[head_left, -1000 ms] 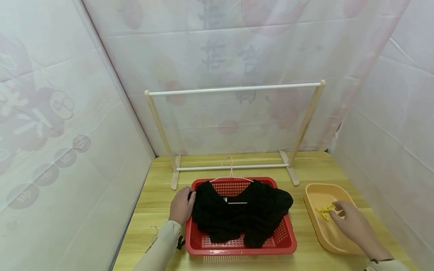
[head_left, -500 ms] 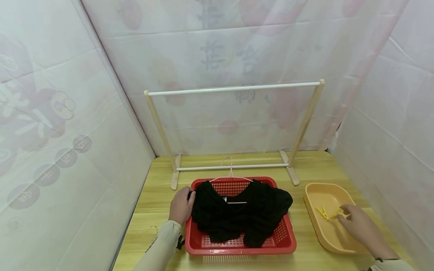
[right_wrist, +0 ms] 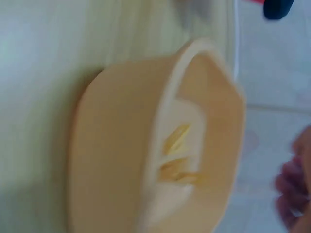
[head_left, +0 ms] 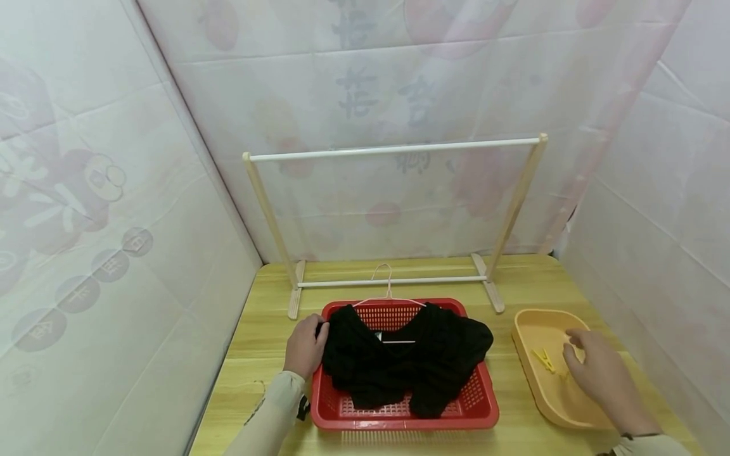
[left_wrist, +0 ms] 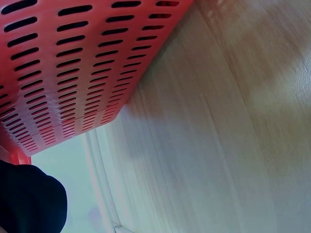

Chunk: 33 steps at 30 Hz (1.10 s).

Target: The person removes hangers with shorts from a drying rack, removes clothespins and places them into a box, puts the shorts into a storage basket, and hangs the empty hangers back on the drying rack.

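Observation:
A black short-sleeved top (head_left: pixel 393 361) lies on a pale pink hanger (head_left: pixel 390 294) across a red slotted basket (head_left: pixel 405 423). At the basket's left side, my left hand (head_left: pixel 305 347) grips the top's sleeve. In the left wrist view, the black cloth (left_wrist: pixel 31 199) bulges beside the basket's outer wall (left_wrist: pixel 73 68). My right hand (head_left: pixel 601 370) is over the yellow-orange tray (head_left: pixel 550 323), its fingers loosely bent and nothing visible between them. Beneath it a yellow clothespin (head_left: pixel 544 361) lies in the tray; the right wrist view shows more yellow clothespins (right_wrist: pixel 177 138) there, blurred.
Behind the basket stands a rack with a white top bar (head_left: pixel 393 150), wooden posts and a low white rod (head_left: pixel 393 280). Printed cloth walls (head_left: pixel 114 253) enclose the wooden table (head_left: pixel 256 354) at the back and both sides. A small black item (head_left: pixel 303 406) is beside the basket's left side.
My right hand first touched the clothespins, then shifted one to the right within the tray. It has now risen off them, its fingers spread wider. My left hand, top and basket have not moved.

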Tool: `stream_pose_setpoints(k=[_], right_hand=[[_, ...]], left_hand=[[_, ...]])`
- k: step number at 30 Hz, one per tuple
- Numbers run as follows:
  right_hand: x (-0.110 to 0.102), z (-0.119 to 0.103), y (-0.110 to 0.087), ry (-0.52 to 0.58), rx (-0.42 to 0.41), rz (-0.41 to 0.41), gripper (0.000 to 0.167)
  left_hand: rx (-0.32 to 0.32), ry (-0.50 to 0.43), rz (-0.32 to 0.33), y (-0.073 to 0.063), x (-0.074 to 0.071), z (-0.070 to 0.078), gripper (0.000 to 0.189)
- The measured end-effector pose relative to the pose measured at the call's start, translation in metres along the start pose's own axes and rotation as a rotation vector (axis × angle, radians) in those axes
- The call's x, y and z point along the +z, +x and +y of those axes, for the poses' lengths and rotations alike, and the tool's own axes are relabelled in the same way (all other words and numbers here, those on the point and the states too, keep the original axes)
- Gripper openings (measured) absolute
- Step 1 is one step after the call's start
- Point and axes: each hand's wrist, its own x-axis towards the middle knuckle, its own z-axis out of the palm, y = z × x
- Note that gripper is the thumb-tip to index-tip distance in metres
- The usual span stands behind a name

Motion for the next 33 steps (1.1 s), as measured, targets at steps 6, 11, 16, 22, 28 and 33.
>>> stream_pose_setpoints(k=[6,11,16,22,28,33], right_hand=[[0.014,-0.059,0.023,0.058,-0.368,0.379,0.023],[0.042,-0.104,0.041,0.119,-0.442,0.304,0.025],[0.077,-0.128,0.054,0.143,-0.432,0.148,0.032],[0.108,-0.129,0.051,0.087,-0.424,0.072,0.048],[0.112,-0.133,0.040,0.000,-0.339,0.050,0.043],[0.111,-0.135,0.039,0.075,-0.278,0.036,0.033]], left_hand=[[0.000,-0.002,-0.001,-0.001,-0.002,-0.001,0.017],[0.005,-0.005,0.008,0.000,-0.002,-0.001,0.017],[0.016,-0.004,0.010,0.001,0.001,0.001,0.017],[0.028,-0.004,0.011,0.000,0.006,0.006,0.016],[0.007,-0.007,0.025,-0.010,0.007,0.009,0.015],[-0.002,-0.018,0.026,-0.012,0.006,0.009,0.016]])
